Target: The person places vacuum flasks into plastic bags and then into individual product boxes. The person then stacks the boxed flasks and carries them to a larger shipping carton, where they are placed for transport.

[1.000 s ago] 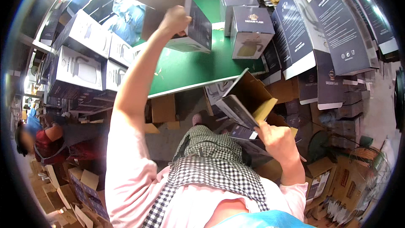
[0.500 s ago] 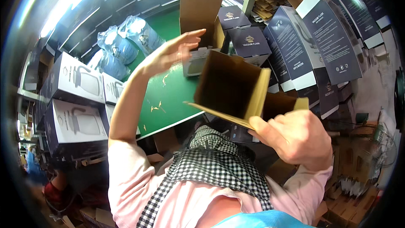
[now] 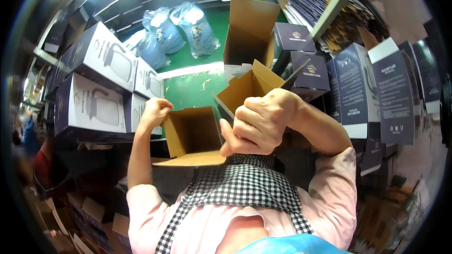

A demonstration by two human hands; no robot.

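Observation:
Low in front of me is an open carton (image 3: 195, 129), brown inside, with its mouth facing me and a flap hanging down. My left hand (image 3: 156, 113) is closed on its upper left edge. My right hand (image 3: 259, 122) is closed between this carton and a second open carton (image 3: 252, 84), which is tilted with its flaps up. The right thumb lies at the first carton's right edge. The curled fingers overlap the second carton's near wall and hide the exact grip. Behind stands a taller carton (image 3: 249, 35) with its lid raised.
Several bagged blue flasks (image 3: 200, 30) stand on the green table (image 3: 188, 89). White and dark printed boxes (image 3: 96, 106) are stacked at left. Closed dark boxes (image 3: 308, 73) and upright cartons (image 3: 360, 84) stand at right. Flattened cardboard (image 3: 325, 4) is piled behind a post (image 3: 336, 7).
My left hand has come down and left onto a carton's edge. The right hand has moved left and up, turning over. The two cartons, previously together, are now apart side by side.

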